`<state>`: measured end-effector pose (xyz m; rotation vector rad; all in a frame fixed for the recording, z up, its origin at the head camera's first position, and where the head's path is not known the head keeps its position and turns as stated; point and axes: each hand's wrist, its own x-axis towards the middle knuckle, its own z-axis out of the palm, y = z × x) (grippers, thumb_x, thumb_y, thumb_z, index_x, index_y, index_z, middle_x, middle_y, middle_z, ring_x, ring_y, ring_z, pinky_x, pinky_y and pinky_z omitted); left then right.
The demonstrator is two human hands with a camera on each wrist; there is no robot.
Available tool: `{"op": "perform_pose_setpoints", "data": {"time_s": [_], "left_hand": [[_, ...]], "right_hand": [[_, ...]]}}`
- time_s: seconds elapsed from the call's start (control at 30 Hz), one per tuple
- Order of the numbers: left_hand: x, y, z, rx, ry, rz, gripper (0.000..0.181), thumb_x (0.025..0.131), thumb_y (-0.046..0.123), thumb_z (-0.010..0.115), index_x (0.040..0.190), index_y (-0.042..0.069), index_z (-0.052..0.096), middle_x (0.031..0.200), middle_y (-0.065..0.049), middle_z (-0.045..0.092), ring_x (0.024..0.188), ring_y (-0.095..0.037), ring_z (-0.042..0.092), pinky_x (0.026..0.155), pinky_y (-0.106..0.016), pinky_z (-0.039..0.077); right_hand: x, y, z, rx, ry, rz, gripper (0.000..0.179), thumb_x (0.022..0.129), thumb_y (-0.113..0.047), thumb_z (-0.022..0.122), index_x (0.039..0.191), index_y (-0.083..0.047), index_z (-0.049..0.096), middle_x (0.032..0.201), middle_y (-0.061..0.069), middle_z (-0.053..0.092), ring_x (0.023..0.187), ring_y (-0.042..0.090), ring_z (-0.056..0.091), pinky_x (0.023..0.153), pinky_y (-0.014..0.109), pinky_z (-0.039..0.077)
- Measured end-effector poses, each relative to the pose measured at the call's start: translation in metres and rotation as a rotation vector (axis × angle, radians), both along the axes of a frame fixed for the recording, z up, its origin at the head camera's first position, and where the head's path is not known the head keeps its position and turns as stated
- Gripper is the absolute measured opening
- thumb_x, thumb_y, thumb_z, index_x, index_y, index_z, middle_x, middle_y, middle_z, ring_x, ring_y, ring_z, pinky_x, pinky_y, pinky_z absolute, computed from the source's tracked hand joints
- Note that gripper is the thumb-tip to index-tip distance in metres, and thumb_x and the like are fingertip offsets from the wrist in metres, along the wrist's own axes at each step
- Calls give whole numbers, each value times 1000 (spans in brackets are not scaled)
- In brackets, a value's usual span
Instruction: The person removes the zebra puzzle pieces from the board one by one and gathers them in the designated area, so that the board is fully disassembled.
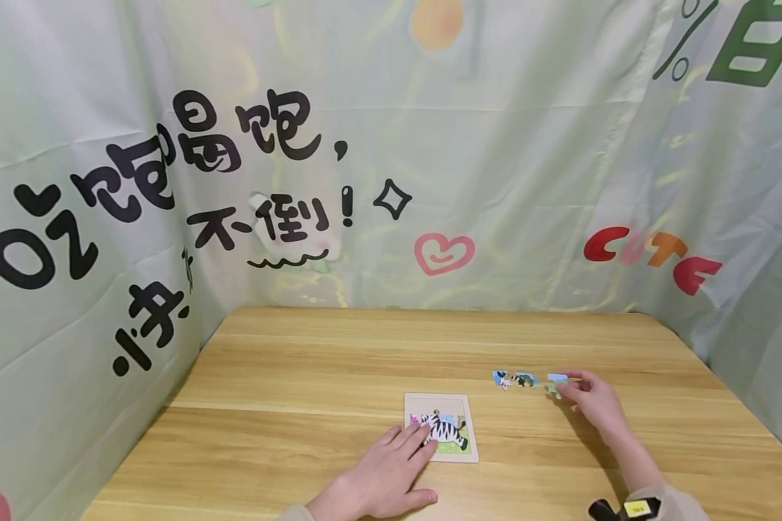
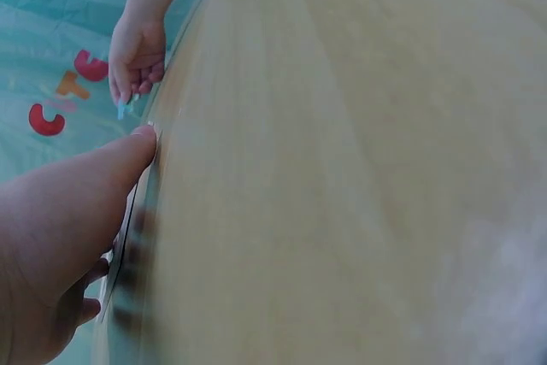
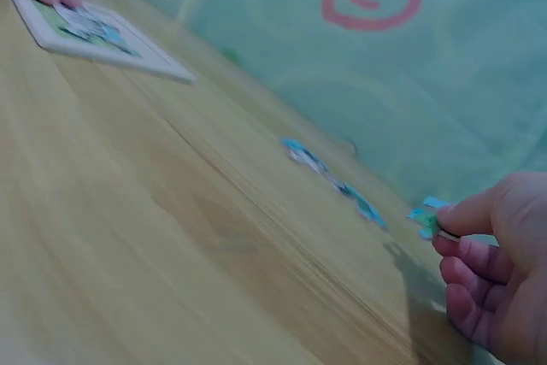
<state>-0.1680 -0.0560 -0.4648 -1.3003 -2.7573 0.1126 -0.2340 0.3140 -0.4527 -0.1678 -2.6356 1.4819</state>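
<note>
Nearest the head camera, a black band with a small yellow label (image 1: pixel 638 509), its print too small to read, circles the right wrist, to the right of and nearer than the pale, thin-rimmed rectangular puzzle board (image 1: pixel 472 427). Bare and straight-fingered, the left hand (image 1: pixel 391 467) lies over the board's near left corner, hiding part of the black-and-white striped zebra picture (image 1: pixel 451 432) there; pink, green and blue patches surround the zebra, and the board's upper part shows smooth beige. Beyond the board to its right, the right hand (image 1: pixel 596 401) pinches a small blue-and-green jigsaw piece (image 3: pixel 420 220) between thumb and fingertips. Between that hand and the board, slightly beyond its far edge, two knobbly-edged picture pieces, one with a black-and-white figure (image 1: pixel 502 379) and one blue and dark green (image 1: pixel 526 379), lie close together. Under the board spreads a table of yellowish wood grain (image 1: pixel 287 420). Behind it hangs a softly creased pale green fabric (image 1: pixel 534 174): black lettering (image 1: pixel 274 126) to the board's left reads "吃饱喝饱" and "不倒!", a pink smiling heart (image 1: pixel 444 269) sits beyond the board, and "CUTE" (image 1: pixel 606 246) in red, pink and orange stands to the right.
</note>
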Motion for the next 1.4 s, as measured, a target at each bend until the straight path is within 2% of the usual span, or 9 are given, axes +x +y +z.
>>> {"op": "perform_pose_setpoints", "data": {"time_s": [0.27, 0.4, 0.53, 0.63, 0.93, 1.1, 1.27, 1.4], "left_hand": [[1, 0, 2, -4, -2, 2, 73, 93, 62, 18, 144, 12, 33, 150, -10, 26, 137, -26, 23, 108, -41, 26], [1, 0, 4, -8, -5, 4, 73, 93, 62, 18, 144, 12, 33, 150, -10, 26, 137, -25, 23, 108, -40, 27], [1, 0, 4, -9, -4, 6, 74, 93, 62, 18, 144, 12, 33, 150, -10, 25, 137, -25, 23, 108, -40, 26], [1, 0, 3, -8, -3, 7, 74, 93, 62, 17, 144, 12, 33, 150, -10, 25, 137, -25, 23, 108, -40, 26], [1, 0, 2, -10, 6, 4, 74, 93, 62, 17, 144, 12, 33, 150, -10, 26, 137, -26, 23, 108, -40, 26], [1, -1, 2, -8, 5, 7, 73, 93, 62, 17, 144, 12, 34, 150, -10, 26, 137, -26, 24, 108, -40, 27], [2, 0, 2, -14, -1, 11, 74, 93, 62, 16, 144, 12, 33, 150, -10, 26, 137, -25, 23, 108, -40, 26], [2, 0, 3, -21, -5, 14, 73, 93, 62, 15, 145, 13, 32, 151, -9, 24, 138, -25, 21, 109, -40, 25]], "right_hand": [[-9, 15, 0, 172, 36, -4, 44, 91, -22, 59, 118, 11, 52, 91, 18, 62, 71, 13, 54, 55, 26, 45], [-15, 16, -2, 263, 47, 16, 42, 90, -22, 60, 116, 11, 54, 95, 24, 62, 76, 21, 58, 60, 29, 45], [-20, 15, -1, 339, 58, 37, 37, 89, -19, 61, 111, 11, 58, 94, 26, 63, 82, 32, 59, 65, 35, 44], [-21, 12, 0, 379, 53, 40, 35, 88, -18, 60, 109, 11, 59, 93, 25, 63, 84, 36, 58, 67, 40, 44], [-22, 8, -2, 448, 9, 23, 35, 88, -22, 60, 109, 7, 61, 100, 25, 61, 91, 39, 57, 70, 47, 44], [-21, 5, -2, 471, 6, 11, 33, 89, -22, 59, 109, 4, 62, 100, 23, 61, 90, 38, 57, 66, 45, 44], [-21, 4, -1, 468, 18, 2, 31, 89, -22, 60, 106, 3, 63, 95, 20, 62, 86, 35, 58, 63, 41, 43], [-21, 5, -3, 444, 39, 1, 29, 88, -19, 59, 104, 4, 62, 96, 23, 62, 87, 37, 57, 66, 43, 43]]}}
